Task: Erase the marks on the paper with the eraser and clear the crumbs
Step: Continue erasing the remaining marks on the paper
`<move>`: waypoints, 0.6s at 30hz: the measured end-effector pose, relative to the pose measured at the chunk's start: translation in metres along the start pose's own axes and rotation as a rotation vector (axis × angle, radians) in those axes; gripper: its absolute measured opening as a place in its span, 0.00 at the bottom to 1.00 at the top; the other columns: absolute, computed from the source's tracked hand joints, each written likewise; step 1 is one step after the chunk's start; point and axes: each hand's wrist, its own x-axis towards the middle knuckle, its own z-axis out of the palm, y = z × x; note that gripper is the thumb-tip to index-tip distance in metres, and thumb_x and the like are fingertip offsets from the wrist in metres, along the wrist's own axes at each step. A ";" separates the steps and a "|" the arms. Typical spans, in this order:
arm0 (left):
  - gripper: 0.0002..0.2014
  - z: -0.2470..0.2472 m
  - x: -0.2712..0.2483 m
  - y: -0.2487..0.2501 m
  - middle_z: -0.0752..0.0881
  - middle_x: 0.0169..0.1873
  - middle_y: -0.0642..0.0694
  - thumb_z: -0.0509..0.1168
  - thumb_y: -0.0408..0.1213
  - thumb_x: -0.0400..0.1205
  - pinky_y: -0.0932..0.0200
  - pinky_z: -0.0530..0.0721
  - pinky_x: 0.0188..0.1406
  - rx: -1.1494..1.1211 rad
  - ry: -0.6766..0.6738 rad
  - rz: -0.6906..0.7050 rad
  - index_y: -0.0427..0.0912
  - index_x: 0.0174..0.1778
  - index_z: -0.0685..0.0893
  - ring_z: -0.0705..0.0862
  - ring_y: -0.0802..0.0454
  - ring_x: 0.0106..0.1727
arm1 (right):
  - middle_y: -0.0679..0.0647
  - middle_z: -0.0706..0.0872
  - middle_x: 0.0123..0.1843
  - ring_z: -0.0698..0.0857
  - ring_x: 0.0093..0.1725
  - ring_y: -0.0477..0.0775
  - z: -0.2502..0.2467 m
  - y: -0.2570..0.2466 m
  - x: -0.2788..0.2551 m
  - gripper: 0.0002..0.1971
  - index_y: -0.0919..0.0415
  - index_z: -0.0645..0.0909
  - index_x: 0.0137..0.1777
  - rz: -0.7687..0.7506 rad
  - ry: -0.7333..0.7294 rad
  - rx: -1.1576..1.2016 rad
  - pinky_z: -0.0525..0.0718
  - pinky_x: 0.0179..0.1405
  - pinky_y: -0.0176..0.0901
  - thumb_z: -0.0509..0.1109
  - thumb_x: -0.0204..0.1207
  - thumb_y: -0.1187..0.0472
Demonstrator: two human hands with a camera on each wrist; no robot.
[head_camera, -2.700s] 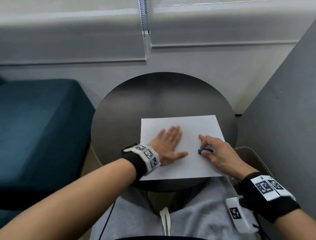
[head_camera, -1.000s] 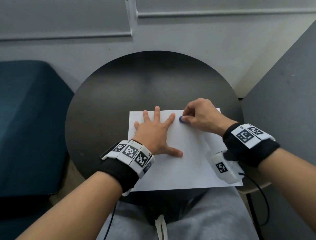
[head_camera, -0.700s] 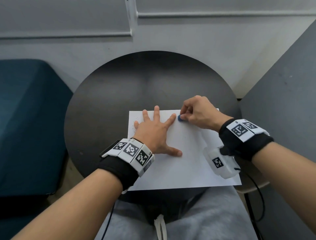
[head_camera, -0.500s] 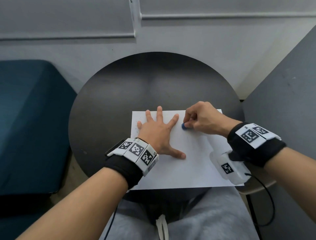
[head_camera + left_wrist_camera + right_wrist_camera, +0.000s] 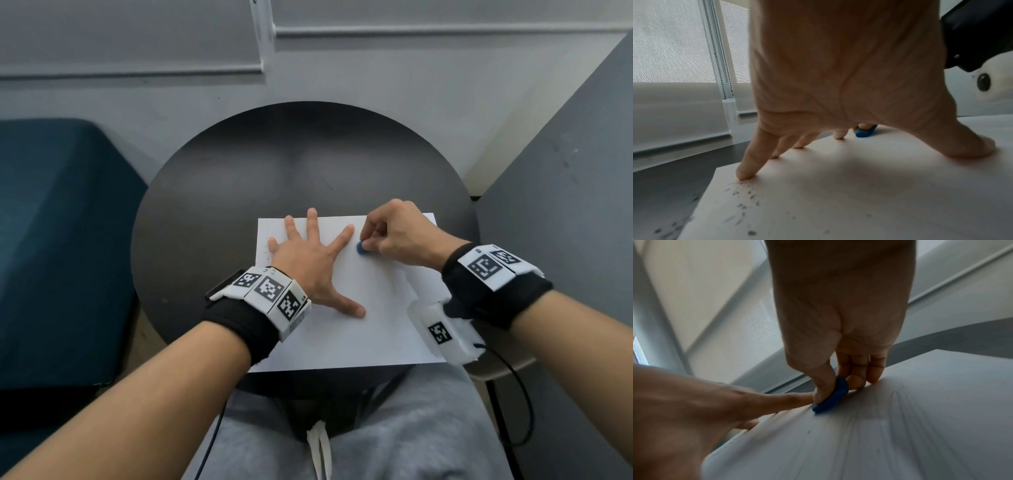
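Observation:
A white sheet of paper [image 5: 359, 329] lies on the round dark table [image 5: 212, 212]. My left hand [image 5: 308, 260] is spread flat on it, fingers straight, pressing it down. My right hand [image 5: 394, 236] pinches a small blue eraser [image 5: 361, 247] between thumb and fingers and presses it on the paper just right of my left forefinger. The eraser [image 5: 831, 398] shows edge-down on the sheet in the right wrist view, and it is a blue lump [image 5: 865, 132] behind the palm in the left wrist view. Dark crumbs [image 5: 744, 199] are scattered near the paper's left edge.
A teal sofa cushion [image 5: 58, 240] stands left of the table. A grey partition [image 5: 565, 212] rises on the right. The wall and window blind [image 5: 137, 37] lie behind the table. My grey-trousered lap [image 5: 359, 438] is under the near edge.
Since 2.7 s ago my right hand took the eraser from the paper's near middle to its far part. In the last second it rubs back and forth in small strokes. My left hand stays pressing.

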 end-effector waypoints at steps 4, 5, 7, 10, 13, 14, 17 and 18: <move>0.69 -0.001 -0.001 0.001 0.29 0.84 0.37 0.68 0.82 0.54 0.22 0.57 0.77 0.004 -0.022 -0.004 0.68 0.83 0.32 0.37 0.23 0.83 | 0.48 0.83 0.27 0.78 0.26 0.44 0.004 0.000 -0.017 0.03 0.59 0.88 0.37 -0.017 -0.104 -0.029 0.73 0.27 0.33 0.78 0.69 0.62; 0.70 -0.001 -0.001 0.001 0.29 0.84 0.37 0.69 0.82 0.53 0.21 0.57 0.77 0.006 -0.028 -0.005 0.67 0.83 0.31 0.37 0.23 0.83 | 0.48 0.83 0.27 0.78 0.27 0.44 0.004 -0.001 -0.020 0.03 0.59 0.88 0.37 -0.022 -0.135 -0.041 0.73 0.28 0.33 0.78 0.69 0.62; 0.71 -0.002 -0.002 0.001 0.28 0.83 0.36 0.69 0.83 0.52 0.21 0.56 0.77 0.012 -0.035 -0.006 0.67 0.83 0.31 0.36 0.22 0.83 | 0.48 0.84 0.28 0.80 0.28 0.45 0.002 -0.003 -0.017 0.02 0.59 0.89 0.38 -0.021 -0.106 -0.051 0.74 0.29 0.33 0.78 0.69 0.62; 0.72 -0.003 -0.002 0.002 0.28 0.83 0.36 0.68 0.83 0.52 0.21 0.56 0.77 0.015 -0.040 -0.004 0.66 0.83 0.30 0.36 0.22 0.83 | 0.49 0.84 0.29 0.80 0.30 0.45 0.004 -0.002 -0.012 0.02 0.60 0.88 0.38 -0.005 0.021 -0.014 0.74 0.29 0.33 0.77 0.69 0.63; 0.72 -0.003 -0.003 0.003 0.27 0.83 0.35 0.68 0.83 0.52 0.21 0.57 0.77 0.023 -0.050 -0.004 0.66 0.83 0.30 0.37 0.22 0.83 | 0.51 0.85 0.30 0.80 0.29 0.44 0.009 0.000 -0.028 0.02 0.59 0.88 0.36 -0.018 -0.048 -0.003 0.74 0.28 0.31 0.77 0.69 0.64; 0.72 -0.003 -0.003 0.003 0.27 0.83 0.35 0.68 0.83 0.52 0.21 0.57 0.77 0.029 -0.051 -0.005 0.65 0.83 0.30 0.37 0.22 0.83 | 0.51 0.86 0.31 0.81 0.29 0.45 0.010 -0.002 -0.035 0.03 0.58 0.88 0.36 -0.032 -0.111 -0.021 0.76 0.29 0.32 0.78 0.69 0.64; 0.72 -0.003 -0.003 0.003 0.28 0.83 0.35 0.67 0.84 0.51 0.22 0.57 0.77 0.037 -0.049 -0.008 0.66 0.82 0.29 0.37 0.21 0.83 | 0.51 0.87 0.32 0.82 0.32 0.47 0.008 -0.005 -0.036 0.01 0.58 0.89 0.37 -0.046 -0.176 -0.052 0.79 0.32 0.38 0.79 0.68 0.63; 0.72 -0.003 -0.002 0.003 0.28 0.83 0.35 0.67 0.84 0.51 0.22 0.57 0.77 0.039 -0.049 -0.007 0.66 0.82 0.29 0.37 0.21 0.83 | 0.50 0.86 0.32 0.81 0.32 0.46 0.008 -0.004 -0.032 0.01 0.58 0.89 0.38 -0.042 -0.134 -0.041 0.78 0.32 0.38 0.79 0.68 0.63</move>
